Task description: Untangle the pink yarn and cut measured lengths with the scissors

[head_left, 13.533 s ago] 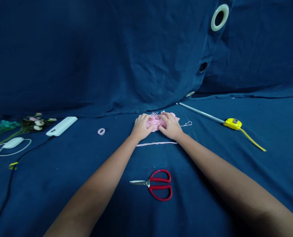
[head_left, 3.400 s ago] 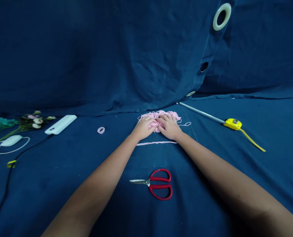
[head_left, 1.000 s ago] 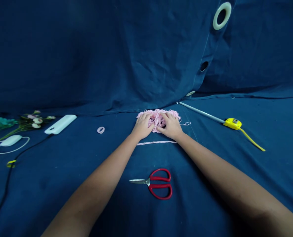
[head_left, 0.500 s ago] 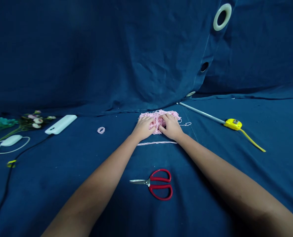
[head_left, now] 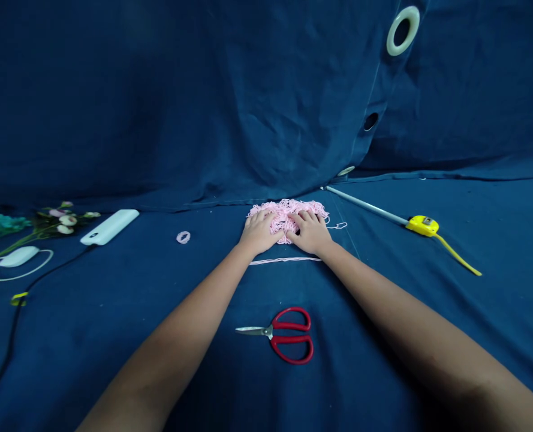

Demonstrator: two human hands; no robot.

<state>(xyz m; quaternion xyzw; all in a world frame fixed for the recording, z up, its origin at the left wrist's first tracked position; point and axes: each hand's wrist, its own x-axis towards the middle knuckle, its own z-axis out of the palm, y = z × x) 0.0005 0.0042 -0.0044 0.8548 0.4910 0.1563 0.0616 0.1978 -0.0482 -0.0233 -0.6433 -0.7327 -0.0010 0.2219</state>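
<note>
A heap of pink looped yarn [head_left: 286, 210] lies on the dark blue cloth in front of me. My left hand [head_left: 259, 234] rests on its left side, palm down with the fingers spread. On the right side, my right hand [head_left: 311, 231] presses on it the same way, its thumb pointing inward near the left thumb. Parts of the yarn are covered by both hands. A straight pink strand [head_left: 286, 260] lies just nearer to me, crossing below the wrists. Red-handled scissors [head_left: 292, 336] lie between my forearms, blades to the left.
Left of the yarn sits a small pink ring [head_left: 183, 237]. Farther left are a white power bank [head_left: 110, 227] with a black cable, a white device [head_left: 19, 256] and artificial flowers [head_left: 63, 222]. At right lie a grey rod [head_left: 365, 205] and a yellow tape measure [head_left: 422, 225].
The fingers have flattened and spread over the yarn, and my left hand has shifted slightly left. The heap looks a little wider and flatter; the scissors and other items stay in place.
</note>
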